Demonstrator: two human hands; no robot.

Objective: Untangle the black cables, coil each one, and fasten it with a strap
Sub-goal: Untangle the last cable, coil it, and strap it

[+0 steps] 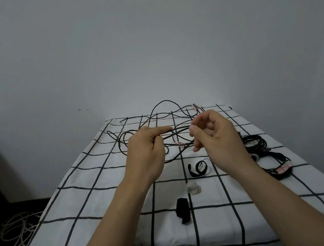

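A loose tangle of thin black cable [162,114] lies at the far end of the table and rises in loops toward me. My left hand [147,154] grips strands of it, forefinger stretched along them. My right hand [214,136] pinches the same strands between thumb and fingertips, a short gap from the left. Two coiled black cables lie at the right: one [254,143] farther, one [277,166] nearer with a white label. A curled black strap [197,169] and a folded black strap [182,210] lie in the middle.
The table wears a white cloth with a black grid [97,205]. A small white object [193,188] sits between the two straps. Pale cable [14,231] lies coiled on the dark floor at the left. A plain wall stands behind the table.
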